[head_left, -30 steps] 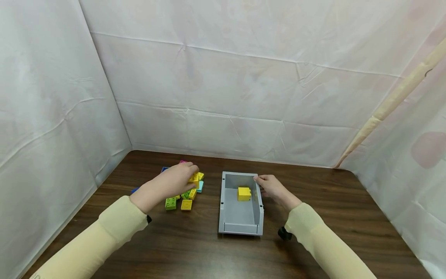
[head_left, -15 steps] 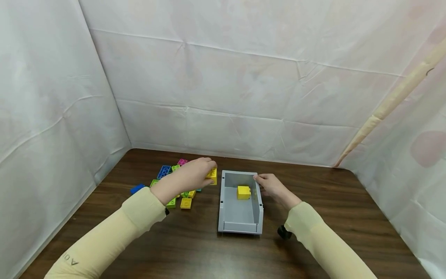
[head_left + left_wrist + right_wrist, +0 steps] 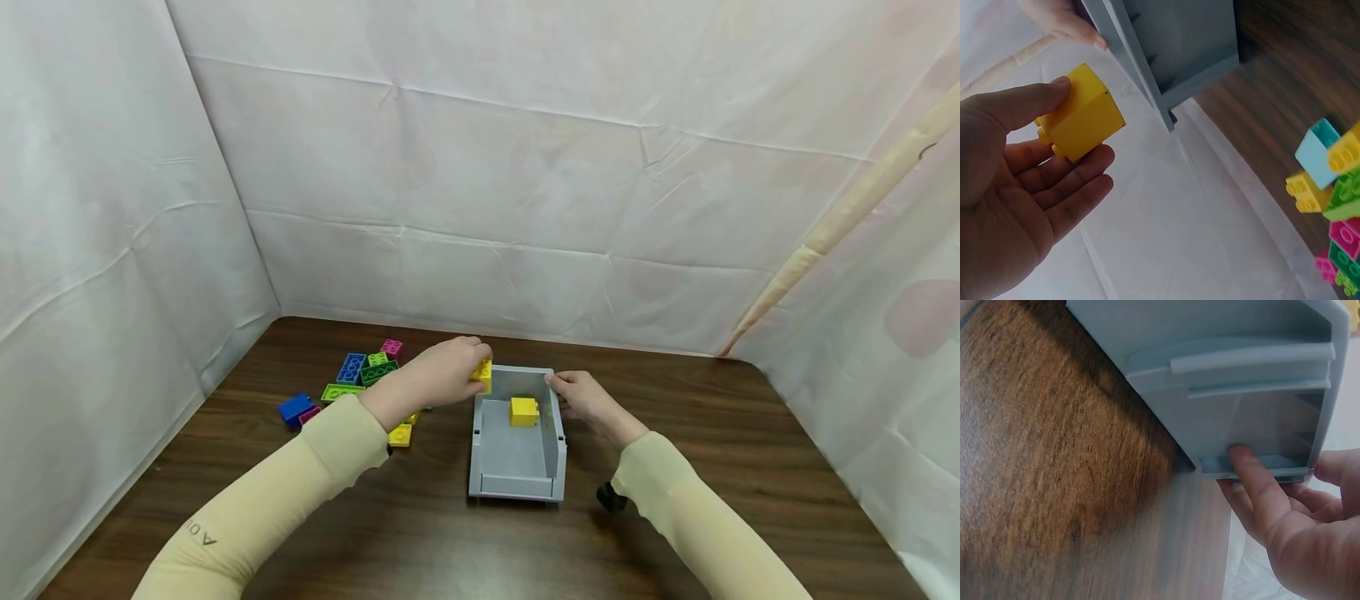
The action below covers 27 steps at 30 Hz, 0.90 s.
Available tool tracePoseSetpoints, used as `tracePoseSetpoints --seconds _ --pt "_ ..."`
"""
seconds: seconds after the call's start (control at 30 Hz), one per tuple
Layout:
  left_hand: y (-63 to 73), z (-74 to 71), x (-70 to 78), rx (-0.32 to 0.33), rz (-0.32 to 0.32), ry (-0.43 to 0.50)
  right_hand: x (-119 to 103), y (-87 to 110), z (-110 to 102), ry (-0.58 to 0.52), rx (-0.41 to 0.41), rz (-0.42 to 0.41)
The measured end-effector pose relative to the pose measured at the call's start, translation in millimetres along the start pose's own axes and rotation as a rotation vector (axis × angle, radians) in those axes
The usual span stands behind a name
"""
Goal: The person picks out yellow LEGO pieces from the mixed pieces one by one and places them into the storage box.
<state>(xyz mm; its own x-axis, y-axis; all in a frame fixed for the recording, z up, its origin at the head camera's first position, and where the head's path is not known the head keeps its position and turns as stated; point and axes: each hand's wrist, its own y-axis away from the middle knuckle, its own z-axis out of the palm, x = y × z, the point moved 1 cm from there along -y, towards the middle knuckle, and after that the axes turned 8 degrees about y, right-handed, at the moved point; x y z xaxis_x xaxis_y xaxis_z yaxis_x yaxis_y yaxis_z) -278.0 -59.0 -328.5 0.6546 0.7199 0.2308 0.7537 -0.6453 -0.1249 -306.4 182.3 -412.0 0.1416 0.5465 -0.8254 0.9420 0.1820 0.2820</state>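
Yellow and plastic, a blocky toy brick (image 3: 1085, 117) with flat, plain sides, crisp edges and round studs along one face. Sits tilted in the left hand (image 3: 1010, 206), clamped between thumb and fingers: thumb pressed on the upper face, fingers behind and below, studs toward the palm. In the head view, overlaps the far-left corner of an open, light grey, rectangular plastic tray (image 3: 516, 487); in the left wrist view, shows apart from it. Inside the tray, near its right wall, a second yellow plastic brick (image 3: 523, 412), studs facing right. Clamped on that wall, near the far-right corner, the right hand (image 3: 592, 406), thumb at the rim, fingers outside. Toward the far-left corner of the dark brown, wood-grained table (image 3: 442, 542), loose blue, green, pink and yellow plastic bricks (image 3: 378, 373).
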Motion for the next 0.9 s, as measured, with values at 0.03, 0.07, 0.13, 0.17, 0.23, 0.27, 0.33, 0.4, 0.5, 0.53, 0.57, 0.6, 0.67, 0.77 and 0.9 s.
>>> tracePoseSetpoints --seconds 0.03,0.07,0.13,0.17,0.23,0.27,0.33,0.4,0.5,0.53,0.57,0.6,0.67,0.77,0.9 --pt "-2.0 1.2 1.3 -0.001 0.003 0.003 0 0.3 0 0.002 0.001 0.0" --pt "-4.1 2.6 2.5 -0.001 0.005 0.006 0 0.7 0 0.006 0.001 0.002" --pt "-8.4 6.1 4.4 -0.003 0.011 0.004 1 1.2 1 0.01 -0.002 0.0" --pt "-10.4 7.8 5.2 -0.004 0.013 0.004 1 1.5 1 0.009 -0.004 -0.003" --pt "-14.2 11.8 6.4 -0.009 0.013 -0.004 1 1.5 1 0.006 -0.005 -0.003" --pt "-15.9 13.8 6.8 -0.013 0.011 -0.007 1 1.7 1 0.009 -0.007 -0.007" --pt "-19.0 17.9 7.5 -0.02 0.01 -0.004 2 2.0 1 0.009 -0.005 -0.014" --pt "-21.6 21.7 8.1 -0.028 0.007 -0.002 2 2.3 1 0.008 -0.006 -0.017" --pt "-25.8 27.9 8.1 -0.044 0.009 -0.011 2 2.5 1 0.008 -0.002 -0.013" --pt "-27.2 29.9 8.2 -0.049 0.01 -0.017 2 2.5 1 0.012 -0.001 -0.012" --pt "-28.6 31.6 8.4 -0.056 0.01 -0.021 2 2.4 1 0.014 0.0 -0.011" --pt "-29.9 33.3 8.8 -0.063 0.011 -0.026 2 2.5 1 0.019 0.002 -0.01" --pt "-32.2 36.8 9.6 -0.078 0.016 -0.036 2 2.5 0 0.027 0.005 -0.007" --pt "-34.8 41.1 11.5 -0.103 0.02 -0.046 2 1.9 0 0.03 0.006 -0.004" --pt "-36.9 46.2 11.7 -0.129 0.025 -0.069 2 1.0 1 0.025 0.011 0.004"
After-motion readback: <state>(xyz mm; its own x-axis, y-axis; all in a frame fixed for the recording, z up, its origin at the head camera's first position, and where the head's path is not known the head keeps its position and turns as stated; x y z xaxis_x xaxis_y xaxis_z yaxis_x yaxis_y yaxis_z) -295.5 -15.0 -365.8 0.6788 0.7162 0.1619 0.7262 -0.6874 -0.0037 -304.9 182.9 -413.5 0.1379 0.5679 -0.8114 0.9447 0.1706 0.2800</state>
